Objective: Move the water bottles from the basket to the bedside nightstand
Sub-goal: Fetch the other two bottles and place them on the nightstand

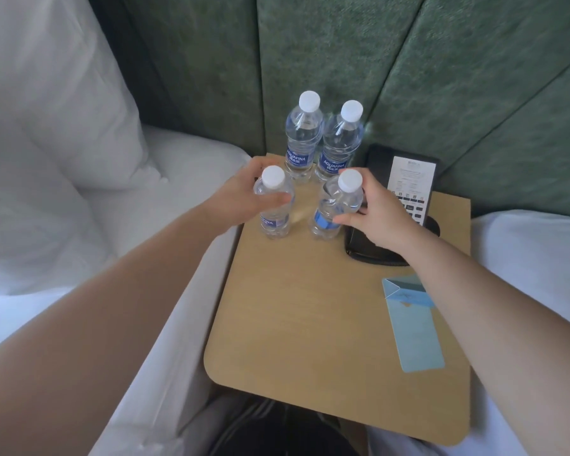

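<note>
Several clear water bottles with white caps and blue labels stand on the tan wooden nightstand (310,307). Two stand at the back: one on the left (302,136) and one on the right (340,143). My left hand (244,195) is wrapped around the front left bottle (274,205), which stands upright on the top. My right hand (380,215) grips the front right bottle (334,205), which leans slightly left with its base on the wood. The basket is mostly hidden; only a dark shape (277,429) shows below the nightstand's near edge.
A black telephone (405,192) with a white card lies at the back right of the nightstand. A light blue card sleeve (412,324) lies near the right edge. White beds (63,225) flank both sides, and a green padded headboard (408,77) rises behind.
</note>
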Available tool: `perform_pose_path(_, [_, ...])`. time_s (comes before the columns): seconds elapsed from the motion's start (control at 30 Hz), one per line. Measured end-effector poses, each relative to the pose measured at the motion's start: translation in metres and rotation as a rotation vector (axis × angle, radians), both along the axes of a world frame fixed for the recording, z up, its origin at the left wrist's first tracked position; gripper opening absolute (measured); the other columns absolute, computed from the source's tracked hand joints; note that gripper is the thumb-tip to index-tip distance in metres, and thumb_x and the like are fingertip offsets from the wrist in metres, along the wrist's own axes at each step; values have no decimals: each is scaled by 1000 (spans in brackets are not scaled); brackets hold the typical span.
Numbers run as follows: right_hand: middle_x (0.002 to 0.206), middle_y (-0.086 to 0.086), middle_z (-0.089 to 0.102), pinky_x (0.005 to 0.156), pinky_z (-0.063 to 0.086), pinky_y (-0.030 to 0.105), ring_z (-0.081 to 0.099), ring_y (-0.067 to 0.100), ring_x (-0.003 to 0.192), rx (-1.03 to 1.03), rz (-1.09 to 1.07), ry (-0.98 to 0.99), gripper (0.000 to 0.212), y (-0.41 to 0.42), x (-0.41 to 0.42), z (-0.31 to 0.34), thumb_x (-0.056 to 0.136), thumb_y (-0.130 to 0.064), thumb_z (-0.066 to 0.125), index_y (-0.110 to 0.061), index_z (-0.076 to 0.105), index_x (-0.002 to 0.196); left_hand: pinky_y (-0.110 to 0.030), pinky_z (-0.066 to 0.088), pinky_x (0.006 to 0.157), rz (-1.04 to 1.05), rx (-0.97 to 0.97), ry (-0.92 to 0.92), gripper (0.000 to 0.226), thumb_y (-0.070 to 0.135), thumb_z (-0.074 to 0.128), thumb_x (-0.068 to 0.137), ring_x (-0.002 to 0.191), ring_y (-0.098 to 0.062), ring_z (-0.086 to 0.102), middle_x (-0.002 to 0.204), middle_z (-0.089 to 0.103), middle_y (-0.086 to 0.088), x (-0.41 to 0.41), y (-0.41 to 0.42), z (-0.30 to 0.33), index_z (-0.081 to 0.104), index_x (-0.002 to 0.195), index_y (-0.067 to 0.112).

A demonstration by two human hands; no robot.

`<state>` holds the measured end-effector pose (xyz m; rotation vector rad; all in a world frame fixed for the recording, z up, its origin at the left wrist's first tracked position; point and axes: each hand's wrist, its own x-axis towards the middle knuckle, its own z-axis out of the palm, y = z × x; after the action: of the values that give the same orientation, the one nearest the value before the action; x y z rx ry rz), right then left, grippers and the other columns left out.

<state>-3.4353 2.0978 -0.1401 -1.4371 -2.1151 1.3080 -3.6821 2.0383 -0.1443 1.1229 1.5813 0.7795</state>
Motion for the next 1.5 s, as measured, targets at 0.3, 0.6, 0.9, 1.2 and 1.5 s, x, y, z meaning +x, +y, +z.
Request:
perform_pose_path(0.3, [141,-1,39,106,37,36,44,16,126,-39,29,-97,90,7,4,10,69,-30,84,-45,30,140,-24,42,66,201,5,251,66,56,80,62,93,-10,52,109,48,5,20,10,-8,40,106,26])
perform_pose_path(0.6, [119,-15,59,101,41,31,52,8,120,-136,0,-10,61,7,2,21,71,-17,83,-28,50,121,-45,56,83,209,-49,228,75,55,83,59,101,-19,56,115,47,-1,20,12,-6,38,111,22])
perform_pose_path(0.9, [121,-5,54,91,42,29,53,15,111,66,-5,-84,52,2,-6,22,74,-24,80,-27,52,118,-45,56,81,213,-52,229,78,59,82,56,99,-18,57,113,46,1,21,11,-6,37,110,25])
perform_pose_path(1.2, [129,-4,50,78,40,20,51,10,108,52,-93,-68,67,-5,-10,17,68,-34,84,-28,46,123,-44,56,82,193,-95,219,82,63,80,54,101,-19,56,118,44,1,20,12,-7,35,113,27])
perform_pose_path(1.5, [129,-1,50,97,44,35,54,17,115,-2,-155,-8,62,-12,-15,8,74,-30,79,-37,43,124,-35,53,79,238,-10,206,68,51,81,63,100,-15,54,114,48,4,33,17,-8,38,109,27])
